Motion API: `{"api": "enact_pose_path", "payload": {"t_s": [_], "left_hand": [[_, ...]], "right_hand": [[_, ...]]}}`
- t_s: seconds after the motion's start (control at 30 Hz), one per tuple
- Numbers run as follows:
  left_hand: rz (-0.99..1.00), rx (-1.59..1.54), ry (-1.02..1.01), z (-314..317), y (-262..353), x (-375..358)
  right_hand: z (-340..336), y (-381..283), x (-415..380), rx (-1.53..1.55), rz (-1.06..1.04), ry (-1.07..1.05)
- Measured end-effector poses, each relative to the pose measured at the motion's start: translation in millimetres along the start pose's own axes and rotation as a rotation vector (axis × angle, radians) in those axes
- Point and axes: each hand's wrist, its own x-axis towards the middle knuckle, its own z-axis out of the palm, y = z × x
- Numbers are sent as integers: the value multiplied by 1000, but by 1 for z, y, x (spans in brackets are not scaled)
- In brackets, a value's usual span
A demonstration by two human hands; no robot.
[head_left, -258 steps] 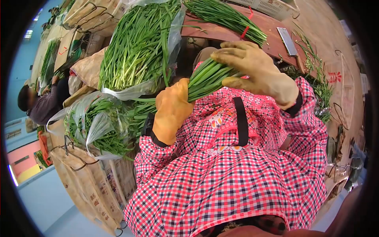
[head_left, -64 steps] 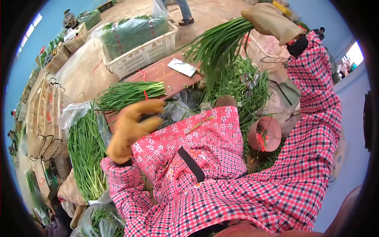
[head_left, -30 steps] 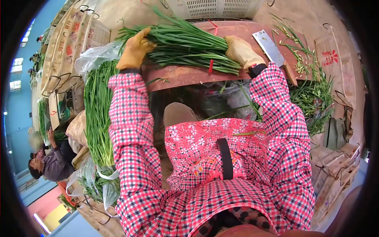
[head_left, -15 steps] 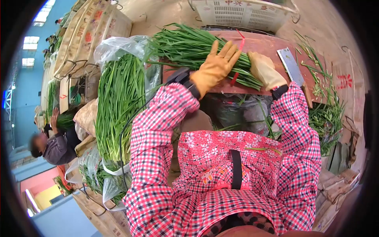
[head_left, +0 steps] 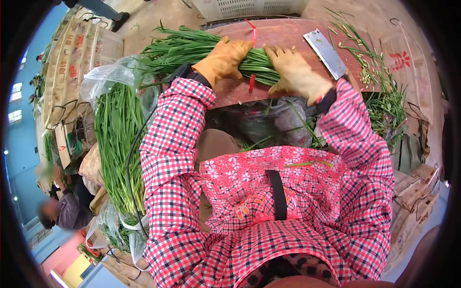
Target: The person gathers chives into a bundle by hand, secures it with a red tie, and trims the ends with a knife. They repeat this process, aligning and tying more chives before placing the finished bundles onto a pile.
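A bunch of garlic chives (head_left: 258,66) lies across the reddish board (head_left: 283,30), leaves to the left and stem ends to the right. My left hand (head_left: 223,60), in an orange rubber glove, is curled over the middle of the bunch. At the stem ends, my right hand (head_left: 298,71) grips with its paler glove, fingers on the far side and thumb on the near side. Between both hands a red tie strip (head_left: 252,82) runs beneath the bunch, its two ends sticking out. A cleaver (head_left: 325,52) rests on the board beyond my right hand.
Long chives (head_left: 117,144) fill an open plastic bag (head_left: 108,79) on the left. Cut scraps (head_left: 372,72) litter the board's right end and hang over a pile below. A white crate (head_left: 254,8) stands behind. Another person (head_left: 72,206) is at the far left.
My left hand has gone from spread flat to curled around the bunch. My right hand has opened outward and now clasps the stem ends. The whole view has shifted slightly.
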Motion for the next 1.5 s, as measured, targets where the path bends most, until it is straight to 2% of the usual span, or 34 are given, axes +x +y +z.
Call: {"api": "enact_pose_path", "payload": {"t_s": [0.03, 0.1, 0.17, 0.27, 0.37, 0.4, 0.5, 0.53, 0.57, 0.63, 0.67, 0.7, 0.77, 0.8, 0.83, 0.93, 1.0, 1.03, 1.1, 1.13, 1.17, 1.2, 1.23, 1.27, 1.33, 1.37, 1.4, 1.43, 1.5], "left_hand": [[13, -1, 16, 1, 2, 2], [0, 43, 45, 7, 4, 4], [-182, 21, -55, -4, 26, 2], [-181, 11, 61, 7, 32, -6], [-189, -34, 92, 10, 29, -4], [-205, -51, 63, 8, 30, -3], [-238, -87, 97, 3, 37, -7], [-273, -117, 35, -4, 43, -6], [-267, -99, 65, -3, 44, -7], [-268, -72, 129, 5, 42, -11], [-249, -78, 116, 7, 43, -12], [-249, -63, 150, 10, 41, -11], [-259, -25, 211, 13, 38, -18], [-236, -59, 141, 11, 35, -18], [-192, -39, 186, 8, 34, -20], [-63, 11, 305, 6, 31, -17], [-120, -90, 249, 1, 30, -24], [-112, -156, 224, 1, 34, -17], [-135, -261, 172, -21, 56, -13], [-165, -346, 158, -10, 51, -4], [-190, -183, 93, -13, 54, -3], [-170, -136, 135, -4, 45, -6], [-201, -171, 107, -10, 47, -10], [-266, -256, 66, -10, 44, -13], [-279, -174, 28, -4, 39, -16], [-269, -169, 17, -5, 41, -16], [-266, -164, 13, -8, 38, -18], [-221, -171, -3, -10, 42, -8], [-116, -223, -47, -19, 50, 4]], "right_hand": [[8, -5, 0, -76, 18, 95], [9, 9, 8, 40, 4, 6], [12, 23, 10, 82, -24, -26], [23, 32, 3, 54, -99, 61], [-13, 36, -17, 952, 138, 82], [-11, 39, -26, 1264, 209, 363], [26, 66, -41, 1604, -37, 800], [36, 56, -44, 1536, 94, 810], [64, 61, -37, 1711, 172, 820], [89, 53, -24, 1876, 22, 869], [97, 39, -20, 1562, -105, 963], [108, 38, -4, 1331, 141, 850], [69, 14, -2, 1874, 222, 574], [77, 16, 4, 1659, 209, 646], [74, 20, 14, 1442, 189, 708], [40, 21, -3, 1262, 491, 622], [7, 11, -10, 802, 372, 833], [29, 29, -11, 135, 75, 1060], [37, 8, -4, 28, 84, 587], [43, -1, -1, -23, 66, 359], [36, -2, 1, 415, 300, 292], [21, 0, -10, 197, 150, 241], [22, 4, -11, 350, 188, 403], [16, 25, -26, 268, 56, 497], [-48, 43, -84, 358, 115, 477], [-97, 43, -142, 532, 308, 366], [-76, 78, -173, 420, 319, 534], [-90, 83, -225, 559, 570, 500], [-83, 100, -312, 640, 812, 510]]}}
